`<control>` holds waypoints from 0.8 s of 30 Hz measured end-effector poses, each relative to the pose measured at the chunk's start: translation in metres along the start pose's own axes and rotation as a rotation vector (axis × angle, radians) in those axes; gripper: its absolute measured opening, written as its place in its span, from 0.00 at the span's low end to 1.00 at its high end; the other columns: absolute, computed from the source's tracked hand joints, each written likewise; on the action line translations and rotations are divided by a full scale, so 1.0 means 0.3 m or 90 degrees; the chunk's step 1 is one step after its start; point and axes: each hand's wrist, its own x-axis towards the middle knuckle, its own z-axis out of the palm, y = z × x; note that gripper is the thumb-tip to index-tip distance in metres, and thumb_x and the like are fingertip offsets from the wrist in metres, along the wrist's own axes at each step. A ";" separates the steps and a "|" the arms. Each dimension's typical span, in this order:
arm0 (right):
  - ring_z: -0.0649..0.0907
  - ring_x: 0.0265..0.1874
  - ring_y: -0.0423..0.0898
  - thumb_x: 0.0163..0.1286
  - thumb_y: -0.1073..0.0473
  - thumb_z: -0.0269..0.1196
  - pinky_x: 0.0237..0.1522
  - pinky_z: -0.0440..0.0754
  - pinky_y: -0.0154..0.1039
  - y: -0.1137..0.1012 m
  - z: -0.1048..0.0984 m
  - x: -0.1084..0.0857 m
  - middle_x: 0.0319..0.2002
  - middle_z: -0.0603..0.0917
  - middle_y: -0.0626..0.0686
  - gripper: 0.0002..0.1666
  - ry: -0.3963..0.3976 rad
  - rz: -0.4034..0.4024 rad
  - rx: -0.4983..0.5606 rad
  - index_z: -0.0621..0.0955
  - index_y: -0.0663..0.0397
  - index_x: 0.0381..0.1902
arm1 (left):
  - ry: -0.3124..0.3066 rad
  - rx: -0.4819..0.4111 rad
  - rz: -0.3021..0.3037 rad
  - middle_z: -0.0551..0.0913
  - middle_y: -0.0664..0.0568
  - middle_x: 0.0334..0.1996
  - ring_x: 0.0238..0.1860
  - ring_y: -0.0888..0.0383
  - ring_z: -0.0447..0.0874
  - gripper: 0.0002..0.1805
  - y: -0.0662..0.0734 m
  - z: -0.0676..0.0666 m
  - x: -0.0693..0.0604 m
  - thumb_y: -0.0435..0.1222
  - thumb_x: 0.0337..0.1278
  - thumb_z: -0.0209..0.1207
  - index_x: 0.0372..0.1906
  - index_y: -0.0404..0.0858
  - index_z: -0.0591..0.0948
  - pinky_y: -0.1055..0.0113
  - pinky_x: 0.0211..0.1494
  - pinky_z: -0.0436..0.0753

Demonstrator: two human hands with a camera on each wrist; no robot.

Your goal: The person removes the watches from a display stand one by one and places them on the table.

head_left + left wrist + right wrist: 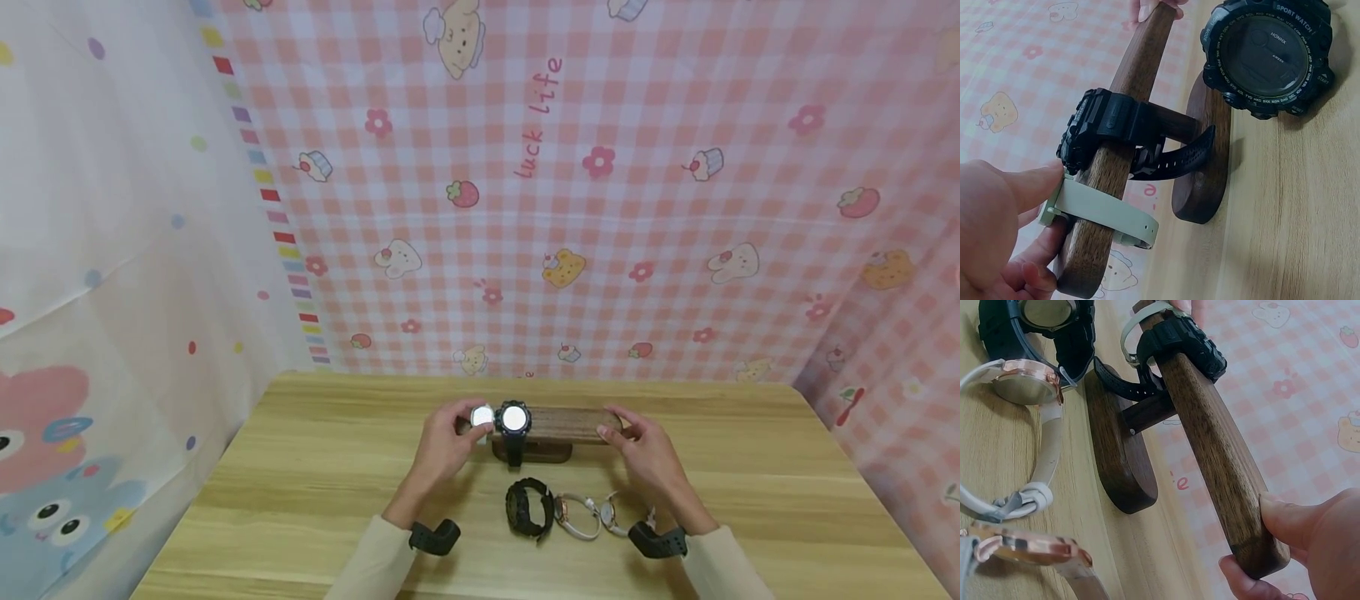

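Note:
A dark wooden watch stand [573, 423] with a T-shaped bar stands toward the back of the table. My left hand [441, 443] pinches the case of a pale green watch [1100, 206], whose strap loops round the bar's left end. Beside it on the bar hangs a black digital watch [514, 419], its strap end dangling toward the stand's base [1204, 181]. At the other side, my right hand [651, 452] grips the right end of the bar between thumb and fingers, as the right wrist view shows.
In front of the stand lie a black sport watch [529, 510], a rose-gold watch with a white strap [579, 518] and another white-strapped watch [611, 513], partly behind the right wrist's camera. The wooden table [315, 483] meets a checked cloth [510, 317] at the back.

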 end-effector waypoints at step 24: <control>0.74 0.21 0.43 0.70 0.51 0.65 0.23 0.70 0.36 -0.009 -0.015 0.004 0.30 0.84 0.60 0.30 -0.005 -0.022 -0.020 0.75 0.57 0.66 | 0.032 -0.002 -0.031 0.84 0.54 0.33 0.39 0.58 0.79 0.17 -0.033 -0.057 -0.007 0.34 0.52 0.72 0.49 0.42 0.86 0.55 0.48 0.77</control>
